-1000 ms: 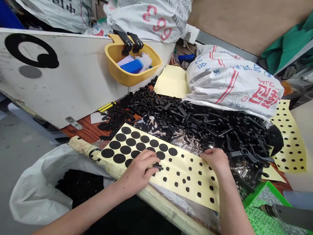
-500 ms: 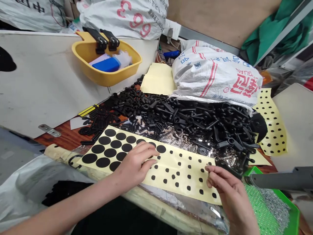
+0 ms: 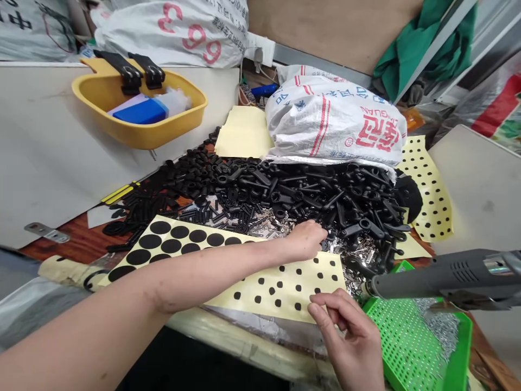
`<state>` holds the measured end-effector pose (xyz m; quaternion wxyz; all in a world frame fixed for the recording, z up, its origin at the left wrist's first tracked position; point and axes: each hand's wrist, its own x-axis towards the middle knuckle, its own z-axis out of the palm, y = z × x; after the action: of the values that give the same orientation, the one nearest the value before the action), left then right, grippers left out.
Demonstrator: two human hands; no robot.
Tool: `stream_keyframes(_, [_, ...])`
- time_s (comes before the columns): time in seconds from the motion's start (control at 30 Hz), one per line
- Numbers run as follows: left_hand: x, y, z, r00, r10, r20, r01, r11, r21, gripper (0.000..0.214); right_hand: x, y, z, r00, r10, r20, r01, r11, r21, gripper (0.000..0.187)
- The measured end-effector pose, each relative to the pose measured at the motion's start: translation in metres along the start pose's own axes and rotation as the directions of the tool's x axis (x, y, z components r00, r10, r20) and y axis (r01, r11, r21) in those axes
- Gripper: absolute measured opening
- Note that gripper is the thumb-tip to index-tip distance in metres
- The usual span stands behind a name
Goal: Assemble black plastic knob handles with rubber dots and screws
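My left hand (image 3: 307, 239) reaches over the cream sticker sheet (image 3: 248, 307) to the near edge of the loose metal parts (image 3: 264, 224). Its fingers curl downward; their tips and anything in them are hidden. Above the sheet's near right corner, my right hand (image 3: 352, 336) has thumb and forefinger brought together in a pinch; anything between them is too small to name. Large black round stickers (image 3: 151, 241) fill the sheet's left part, small black ones (image 3: 278, 303) its right. My left forearm covers part of the sheet.
Black plastic levers (image 3: 293, 190) are heaped behind the sheet, below a white woven sack (image 3: 334, 119). A yellow bin (image 3: 142, 133) hangs on the left panel. At right, a grey power screwdriver (image 3: 439, 274) juts over a green basket (image 3: 459, 347) holding small metal pieces.
My left hand has moved from the sticker sheet forward and right to the metal parts. My right hand has shifted slightly left and down, still pinched. The whole view has turned a little right.
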<state>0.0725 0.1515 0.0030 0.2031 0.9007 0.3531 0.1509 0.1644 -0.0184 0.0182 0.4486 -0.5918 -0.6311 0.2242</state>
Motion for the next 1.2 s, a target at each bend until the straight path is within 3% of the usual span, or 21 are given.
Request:
stream_keyframes(0.07, [0.003, 0.001, 0.003, 1.000, -0.003, -0.005, 0.003, 1.000, 0.000, 0.015, 0.000, 0.004, -0.001, 0.999, -0.045, 0.002, 0.045, 0.999, -0.003, 0.009])
stream_keyframes(0.17, [0.002, 0.000, 0.005, 1.000, -0.003, -0.005, 0.003, 1.000, -0.027, 0.019, 0.001, 0.008, 0.001, 0.999, -0.013, -0.036, 0.015, 0.998, 0.058, 0.012])
stream_keyframes(0.27, [0.000, -0.002, 0.005, 1.000, -0.012, -0.002, 0.012, 0.995, -0.096, 0.021, 0.003, 0.010, 0.007, 0.990, 0.122, -0.074, -0.108, 0.979, 0.173, 0.019])
stream_keyframes(0.37, [-0.004, -0.001, -0.003, 0.997, -0.068, -0.030, 0.060, 0.976, -0.209, 0.015, 0.007, 0.011, 0.010, 0.944, 0.316, -0.090, -0.271, 0.903, 0.335, 0.024])
stream_keyframes(0.53, [-0.040, 0.012, -0.030, 0.974, -0.226, -0.033, 0.185, 0.865, -0.466, 0.011, 0.009, 0.009, 0.008, 0.888, 0.441, -0.130, -0.337, 0.816, 0.470, 0.034])
stream_keyframes(0.6, [-0.067, 0.019, -0.035, 0.958, -0.283, 0.037, 0.245, 0.750, -0.615, 0.012, 0.008, 0.008, 0.008, 0.884, 0.452, -0.117, -0.348, 0.805, 0.480, 0.035])
stream_keyframes(0.67, [-0.096, 0.027, -0.032, 0.906, -0.380, 0.188, 0.334, 0.367, -0.868, 0.018, 0.005, 0.005, 0.009, 0.888, 0.449, -0.104, -0.352, 0.807, 0.475, 0.034])
stream_keyframes(0.73, [-0.122, 0.035, -0.023, 0.865, -0.410, 0.288, 0.341, 0.060, -0.938, 0.031, 0.002, 0.002, 0.012, 0.896, 0.434, -0.096, -0.346, 0.817, 0.462, 0.032])
stream_keyframes(0.83, [-0.144, 0.042, -0.003, 0.846, -0.387, 0.367, 0.311, -0.202, -0.929, 0.036, -0.003, -0.003, 0.016, 0.908, 0.411, -0.086, -0.339, 0.838, 0.427, 0.030])
stream_keyframes(0.97, [-0.150, 0.042, 0.015, 0.849, -0.390, 0.355, 0.218, -0.353, -0.910, 0.040, -0.008, -0.004, 0.021, 0.920, 0.370, -0.127, -0.314, 0.892, 0.325, 0.026])
stream_keyframes(1.2, [-0.151, 0.037, 0.020, 0.882, -0.368, 0.294, 0.163, -0.346, -0.924, 0.040, -0.014, 0.010, 0.028, 0.935, 0.323, -0.145, -0.292, 0.936, 0.195, 0.023])
